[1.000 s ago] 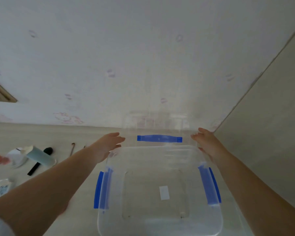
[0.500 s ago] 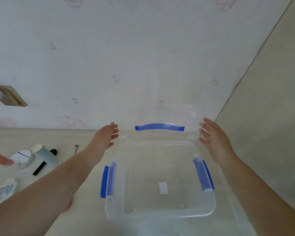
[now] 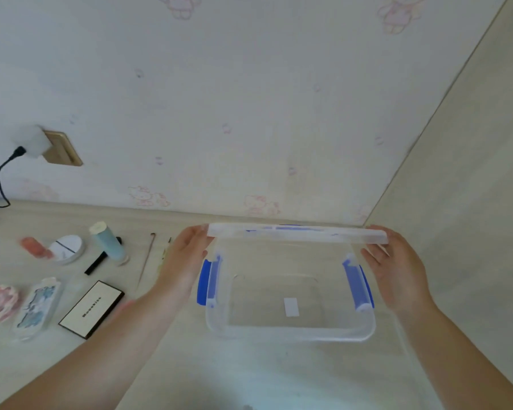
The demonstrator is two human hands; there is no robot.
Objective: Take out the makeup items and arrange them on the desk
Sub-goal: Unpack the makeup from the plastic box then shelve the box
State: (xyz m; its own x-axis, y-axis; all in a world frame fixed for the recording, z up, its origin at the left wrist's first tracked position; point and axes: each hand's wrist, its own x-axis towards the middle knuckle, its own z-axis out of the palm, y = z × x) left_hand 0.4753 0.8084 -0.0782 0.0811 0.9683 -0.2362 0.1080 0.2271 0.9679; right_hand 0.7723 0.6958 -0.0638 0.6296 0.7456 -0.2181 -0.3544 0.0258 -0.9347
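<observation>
Above the empty box (image 3: pixel 290 309), left hand (image 3: pixel 184 261) & right hand (image 3: pixel 397 270) grip the lid (image 3: pixel 296 234) at both ends; better lower it level, centered over the box rim.

Home bedroom, likely: cartoon-cat wallpaper (image 3: pixel 249 99) rises behind pale wood desk (image 3: pixel 249 374); brass wall socket (image 3: pixel 62 149) with plugged charger above desk's left end; cosmetics, a compact (image 3: pixel 67 249) among them, on desk

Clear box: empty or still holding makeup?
Empty. Through the clear box only a white label on its bottom shows; makeup lies on the desk to its left.
</observation>
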